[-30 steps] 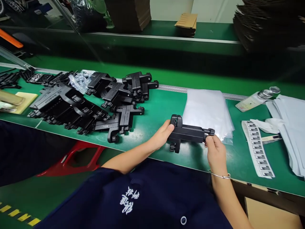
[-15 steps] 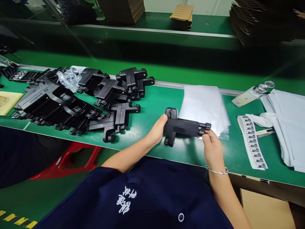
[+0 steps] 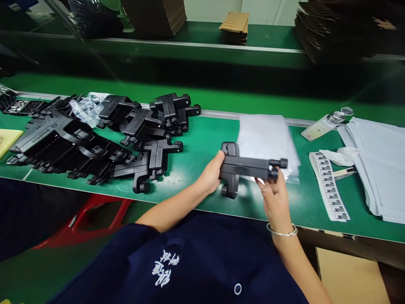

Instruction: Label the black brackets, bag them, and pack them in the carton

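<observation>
A black T-shaped plastic mount (image 3: 251, 167) with round knobs at its right end is held level above the green bench. My left hand (image 3: 210, 175) is closed around its wider left end, the thumb on top. Under the knobs, my right hand (image 3: 277, 203) grips the right end, some of its fingers hidden behind the part. Beneath and behind the mount lies a stack of clear plastic bags (image 3: 264, 133). To the left, several similar black mounts marked BOSCH (image 3: 158, 155) lie in a pile.
On the right are a strip of printed labels (image 3: 329, 188), a utility knife (image 3: 344, 172), a bottle lying tilted (image 3: 322, 127) and white sheets (image 3: 379, 169). Flattened cardboard (image 3: 329, 31) stands on the shelf above. A red stool (image 3: 85, 221) is below the bench at left.
The mount has turned slightly in my hands, its knobbed end now further right and nearer. My right hand has shifted lower under the knobs. The whole view has moved a little.
</observation>
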Tool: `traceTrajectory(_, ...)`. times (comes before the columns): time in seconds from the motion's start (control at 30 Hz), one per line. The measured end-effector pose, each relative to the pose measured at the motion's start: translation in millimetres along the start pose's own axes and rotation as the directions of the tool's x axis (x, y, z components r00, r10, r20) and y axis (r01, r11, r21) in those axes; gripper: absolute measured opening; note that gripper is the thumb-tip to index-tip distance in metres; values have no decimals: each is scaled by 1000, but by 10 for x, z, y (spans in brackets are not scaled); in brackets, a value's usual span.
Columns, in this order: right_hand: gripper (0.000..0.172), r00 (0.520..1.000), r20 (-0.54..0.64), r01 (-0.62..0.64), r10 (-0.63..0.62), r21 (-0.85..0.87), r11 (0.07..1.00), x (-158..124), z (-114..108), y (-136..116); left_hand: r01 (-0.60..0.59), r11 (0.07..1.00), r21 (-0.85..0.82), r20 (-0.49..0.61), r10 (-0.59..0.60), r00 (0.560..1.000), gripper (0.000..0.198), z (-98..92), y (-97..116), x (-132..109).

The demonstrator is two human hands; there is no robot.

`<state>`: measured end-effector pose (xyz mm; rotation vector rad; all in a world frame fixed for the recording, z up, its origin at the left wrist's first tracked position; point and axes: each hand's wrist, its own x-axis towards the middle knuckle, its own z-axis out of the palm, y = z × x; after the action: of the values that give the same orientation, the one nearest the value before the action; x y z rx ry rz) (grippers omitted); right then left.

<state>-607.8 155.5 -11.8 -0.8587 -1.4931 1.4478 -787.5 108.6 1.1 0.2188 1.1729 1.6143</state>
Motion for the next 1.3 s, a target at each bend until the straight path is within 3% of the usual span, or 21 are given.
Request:
traceTrajectory(0.07, 46, 977, -48, -184, 207, 293, 938, 94, -24, 48, -79, 991, 107, 248, 50, 967, 64, 9, -24, -66)
traceTrajectory(0.13, 36, 937, -67, -272, 343, 477, 836, 162, -32, 91, -141, 976, 169, 482, 43, 875, 79, 23, 1, -114)
traceTrajectory(0.2, 33, 905, -30, -331, 425, 580, 744, 184, -25, 118, -221, 951, 218, 594, 50, 803, 91, 41, 55, -132)
traceTrajectory(0.27, 31, 877, 42, -398, 479, 624, 672, 157, -3, 129, -305, 906, 295, 606, 69, 793, 96, 66, 110, -124)
traceTrajectory(0.33, 29, 849, 103, -457, 519, 637, 621, 99, 30, 133, -341, 857, 386, 578, 63, 813, 89, 102, 149, -99)
traceTrajectory(0.47, 29, 800, 187, -533, 570, 657, 533, -13, 101, 151, -326, 836, 442, 509, 66, 858, 48, 190, 201, -36)
traceTrajectory(0.53, 30, 785, 204, -553, 585, 657, 513, -35, 122, 166, -330, 837, 436, 489, 87, 868, 38, 216, 236, -23)
traceTrajectory(0.6, 32, 801, 176, -533, 572, 647, 546, -36, 118, 176, -357, 815, 456, 492, 104, 864, 38, 210, 282, -43)
traceTrajectory(0.67, 35, 860, 88, -442, 503, 624, 645, -30, 79, 173, -396, 780, 485, 519, 108, 848, 45, 165, 332, -98)
traceTrajectory(0.73, 40, 931, -2, -302, 364, 554, 776, -34, 5, 155, -407, 767, 496, 552, 84, 830, 68, 86, 373, -173)
traceTrajectory(0.8, 51, 979, -25, -169, 201, 446, 879, -52, -83, 128, -374, 794, 479, 556, 55, 829, 88, -9, 395, -244)
traceTrajectory(0.9, 70, 997, 55, -73, 59, 290, 954, -87, -189, 90, -307, 837, 453, 496, 50, 867, 91, -129, 391, -308)
traceTrajectory(1.0, 78, 993, 104, -74, 51, 233, 970, -97, -240, 65, -238, 884, 402, 457, 31, 889, 97, -183, 367, -322)
traceTrajectory(1.1, 74, 989, 116, -121, 95, 248, 961, -69, -256, 25, -72, 966, 248, 452, -49, 891, 101, -193, 328, -297)
traceTrajectory(1.23, 41, 979, 85, -197, 187, 138, 971, -16, -227, -63, 256, 966, 43, 366, -254, 895, 62, -202, 232, -232)
traceTrajectory(1.3, 39, 971, 63, -237, 232, 102, 966, 4, -194, -94, 383, 923, -18, 314, -359, 879, 42, -206, 177, -209)
